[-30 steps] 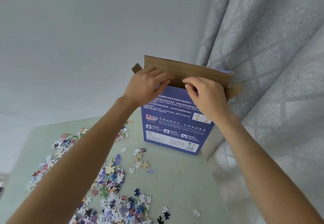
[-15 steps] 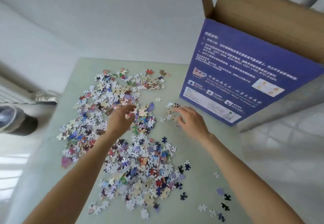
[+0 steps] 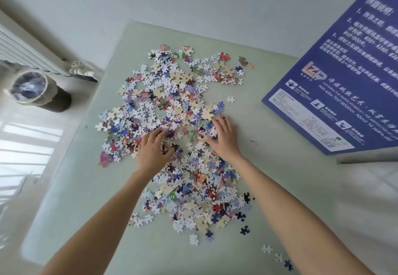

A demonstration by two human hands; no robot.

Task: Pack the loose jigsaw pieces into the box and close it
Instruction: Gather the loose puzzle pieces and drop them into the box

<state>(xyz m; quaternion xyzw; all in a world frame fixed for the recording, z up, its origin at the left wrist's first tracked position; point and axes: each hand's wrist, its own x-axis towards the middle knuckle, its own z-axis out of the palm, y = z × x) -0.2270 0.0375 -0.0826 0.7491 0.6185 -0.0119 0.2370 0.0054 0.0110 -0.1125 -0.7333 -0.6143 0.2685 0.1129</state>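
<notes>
A wide heap of loose jigsaw pieces (image 3: 172, 111) covers the middle of the pale green table (image 3: 280, 188). The blue puzzle box (image 3: 336, 93) stands upright at the table's right side, and its top is out of frame. My left hand (image 3: 151, 149) lies palm down on the pieces, fingers spread toward the heap's centre. My right hand (image 3: 224, 138) also rests flat on the pieces a little to the right, fingers straight. Neither hand holds a piece.
A few stray pieces (image 3: 277, 257) lie near the table's front right. A round bin (image 3: 32, 89) stands on the floor at the left, below a white radiator (image 3: 25, 53). A pale curtain (image 3: 370, 199) hangs at the right edge.
Both hands left the box's top flap and came down onto the heap of pieces. The view swung from the box down to the table.
</notes>
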